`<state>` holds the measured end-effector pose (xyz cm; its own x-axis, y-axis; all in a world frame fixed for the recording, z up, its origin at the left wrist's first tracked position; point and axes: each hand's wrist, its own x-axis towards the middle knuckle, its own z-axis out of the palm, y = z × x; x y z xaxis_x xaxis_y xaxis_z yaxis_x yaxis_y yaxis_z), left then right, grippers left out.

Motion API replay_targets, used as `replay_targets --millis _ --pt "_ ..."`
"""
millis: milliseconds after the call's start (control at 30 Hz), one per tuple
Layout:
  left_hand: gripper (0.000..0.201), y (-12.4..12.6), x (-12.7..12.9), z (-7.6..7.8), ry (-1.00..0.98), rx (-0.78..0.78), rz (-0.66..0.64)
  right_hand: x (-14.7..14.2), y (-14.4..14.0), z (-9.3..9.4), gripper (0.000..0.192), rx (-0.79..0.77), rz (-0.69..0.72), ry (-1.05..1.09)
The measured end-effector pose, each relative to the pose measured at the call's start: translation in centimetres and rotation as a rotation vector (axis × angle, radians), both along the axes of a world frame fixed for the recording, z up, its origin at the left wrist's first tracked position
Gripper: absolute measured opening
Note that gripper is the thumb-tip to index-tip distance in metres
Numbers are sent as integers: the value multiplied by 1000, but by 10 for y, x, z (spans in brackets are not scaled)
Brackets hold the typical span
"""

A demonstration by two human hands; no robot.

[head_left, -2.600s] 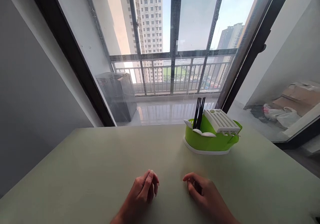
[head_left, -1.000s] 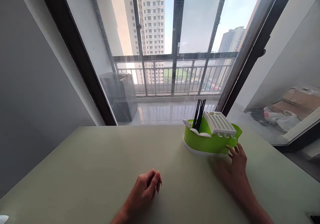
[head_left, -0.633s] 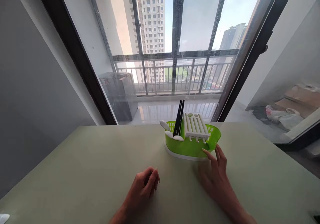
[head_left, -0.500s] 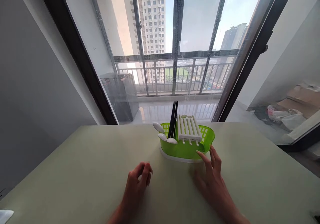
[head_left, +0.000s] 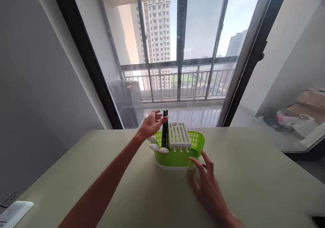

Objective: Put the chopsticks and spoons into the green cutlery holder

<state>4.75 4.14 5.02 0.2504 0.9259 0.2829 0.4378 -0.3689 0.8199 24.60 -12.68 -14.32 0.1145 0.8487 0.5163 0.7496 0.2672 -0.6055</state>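
Note:
A green plastic cutlery basket [head_left: 175, 159] on a white base stands on the table. Black chopsticks [head_left: 165, 135] rise upright from its left part, and several white spoons [head_left: 164, 150] lean out over the front left rim. A white slotted rack with small hooks [head_left: 180, 137] covers its middle. My left hand [head_left: 151, 123] is at the chopsticks, fingers open and thumb in front of them; no grip on them shows. At the basket's right front, my right hand [head_left: 207, 177] has its fingers apart, with fingertips at the rim; whether they press on it I cannot tell.
The pale green tabletop [head_left: 243, 173] stretches out on both sides. A white object [head_left: 17, 211] lies at the near left edge, close to a wall socket. Past the table's far edge are a glass sliding door and a balcony with a railing [head_left: 170, 85].
My left hand has moved from the table in front of the basket up and forward to the chopsticks, its fingers opening. My right hand stays by the basket. The view has shifted slightly.

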Motion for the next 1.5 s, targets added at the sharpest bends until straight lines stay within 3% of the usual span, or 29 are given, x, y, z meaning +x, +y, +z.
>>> replay_targets --millis 67,200,367,467,533,633,733,833,933,1033,1167,1333,1500 --pt "61 11 8 2 24 -80 -44 0 1 0 42 12 -8 1" --pt "44 18 14 1 23 -24 -130 2 4 -3 40 52 -21 -1" --pt "43 21 11 -10 -89 -17 -120 6 6 -9 43 68 4 9" --pt "45 25 5 -7 -221 -19 -98 9 5 -11 45 63 18 2" --pt "45 26 -4 5 -288 6 -67 11 4 -11 45 57 25 1" --pt "37 21 -29 33 -436 74 24 13 3 -10 46 60 35 4" --pt "22 14 -71 63 -663 126 173 15 3 -9 46 73 39 3" --pt "6 5 -120 76 -849 41 269 16 2 -9 47 81 40 -5" --pt "12 -12 -163 63 -753 -299 227 19 0 -8 48 89 44 -4" --pt "6 -36 -193 32 -526 -568 166 21 -1 -10 50 110 75 -4" --pt "43 -60 -222 -6 -155 -866 91 24 0 -16 52 140 101 -2" --pt "55 -69 -249 -28 206 -975 62 25 2 -19 55 164 113 52" --pt "53 -71 -252 -50 395 -1005 165 28 4 -16 55 198 132 166"
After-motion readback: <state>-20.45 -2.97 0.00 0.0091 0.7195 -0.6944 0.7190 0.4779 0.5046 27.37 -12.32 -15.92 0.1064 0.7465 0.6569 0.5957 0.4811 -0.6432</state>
